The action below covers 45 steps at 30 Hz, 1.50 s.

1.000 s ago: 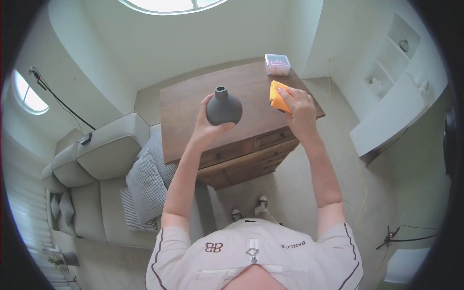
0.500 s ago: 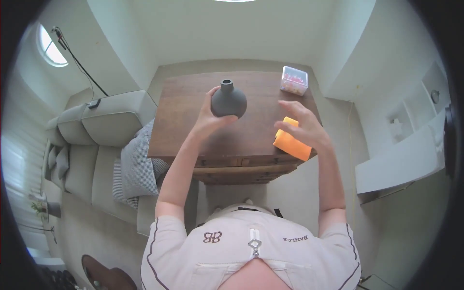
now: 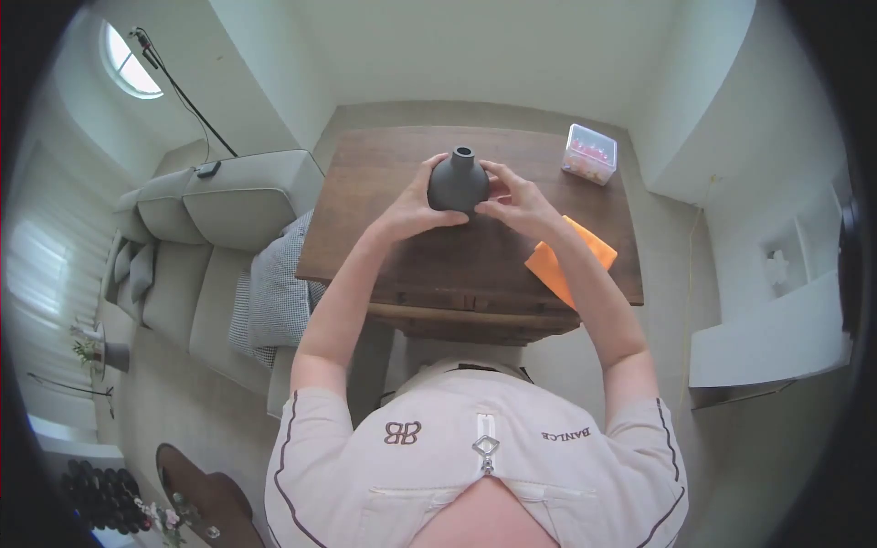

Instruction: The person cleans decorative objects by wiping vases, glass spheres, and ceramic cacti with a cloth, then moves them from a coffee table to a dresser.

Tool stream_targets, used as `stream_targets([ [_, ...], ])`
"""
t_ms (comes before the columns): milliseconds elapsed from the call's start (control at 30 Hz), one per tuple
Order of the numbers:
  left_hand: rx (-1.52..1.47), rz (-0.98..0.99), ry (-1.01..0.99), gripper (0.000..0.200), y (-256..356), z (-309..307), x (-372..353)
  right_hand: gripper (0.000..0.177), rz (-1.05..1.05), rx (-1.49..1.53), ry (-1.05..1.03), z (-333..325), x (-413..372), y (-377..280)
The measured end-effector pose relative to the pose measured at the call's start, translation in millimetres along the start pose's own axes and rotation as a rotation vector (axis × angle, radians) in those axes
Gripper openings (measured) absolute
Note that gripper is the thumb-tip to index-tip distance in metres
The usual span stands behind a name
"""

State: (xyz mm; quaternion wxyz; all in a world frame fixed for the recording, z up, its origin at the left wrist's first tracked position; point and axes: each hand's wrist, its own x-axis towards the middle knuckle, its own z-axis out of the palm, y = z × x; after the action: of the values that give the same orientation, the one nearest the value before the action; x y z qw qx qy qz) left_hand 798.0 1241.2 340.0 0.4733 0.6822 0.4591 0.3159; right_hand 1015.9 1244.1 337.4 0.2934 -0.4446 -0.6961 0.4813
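A dark grey round vase [image 3: 459,185] with a narrow neck stands upright on the brown wooden table [image 3: 375,164]. My left hand [image 3: 420,210] is wrapped round its left side, thumb across the lower front. From the right, my right hand [image 3: 519,203] curls against the vase with thumb and fingers; some of its fingertips are hidden behind the vase. An orange cloth [image 3: 585,254] lies near the table's front right, partly covered by my right forearm.
A clear lidded box [image 3: 590,153] with pink contents sits at the table's back right. To the left are a grey sofa [image 3: 237,215] and patterned cushions [image 3: 277,288]. A white shelf unit [image 3: 767,338] stands at the right.
My right hand has moved left from above the orange cloth onto the vase. My left hand still holds the vase. The whole view has shifted a little.
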Motion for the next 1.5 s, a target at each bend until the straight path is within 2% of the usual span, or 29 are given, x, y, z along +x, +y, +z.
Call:
stream_targets([
  [200, 0.039, -0.094, -0.012, 0.095, 10.6, -13.5, 4.9, 0.051, -0.076, -0.021, 0.031, 6.2, 1.6, 24.0],
  [300, 0.047, -0.125, -0.052, 0.090, 5.7, -18.1, 3.4, 0.043, -0.041, 0.032, 0.083, 9.6, 0.2, 28.4],
  [400, 0.062, -0.143, -0.075, 0.097, 5.4, -19.2, 0.8, 0.030, 0.045, 0.057, 0.166, 6.4, -1.6, 25.3],
  [500, 0.080, -0.101, -0.026, 0.093, 2.4, -16.5, 0.8, 0.022, 0.063, 0.062, 0.206, 2.0, -1.1, 22.2],
  [600, -0.013, -0.130, -0.007, 0.089, -3.9, -20.3, 8.2, 0.020, 0.060, 0.063, 0.208, 1.8, -1.9, 20.6],
  [700, -0.309, -0.131, 0.013, 0.084, -19.1, -26.6, 24.0, 0.022, 0.071, 0.050, 0.226, 0.3, -1.8, 25.0],
  [800, -0.266, -0.133, 0.046, 0.081, -2.4, -25.7, 34.7, 0.018, 0.087, 0.035, 0.311, -3.7, -2.1, 27.5],
  [867, -0.069, -0.108, 0.044, 0.076, 15.8, -19.5, 40.3, 0.014, 0.041, 0.009, 0.416, -6.6, 1.5, 34.4],
  [1000, 0.114, -0.119, 0.052, 0.077, 32.3, -5.4, 51.7, 0.008, -0.011, 0.013, 0.541, -6.9, 5.1, 40.7],
  [1300, 0.106, -0.142, 0.032, 0.080, 25.3, 5.2, 68.8, 0.007, -0.001, 0.027, 0.638, -9.7, 2.3, 39.6],
  [1500, 0.063, -0.141, 0.031, 0.083, 17.7, 3.4, 63.0, 0.006, -0.111, 0.121, 0.765, -17.0, 3.1, 40.5],
])
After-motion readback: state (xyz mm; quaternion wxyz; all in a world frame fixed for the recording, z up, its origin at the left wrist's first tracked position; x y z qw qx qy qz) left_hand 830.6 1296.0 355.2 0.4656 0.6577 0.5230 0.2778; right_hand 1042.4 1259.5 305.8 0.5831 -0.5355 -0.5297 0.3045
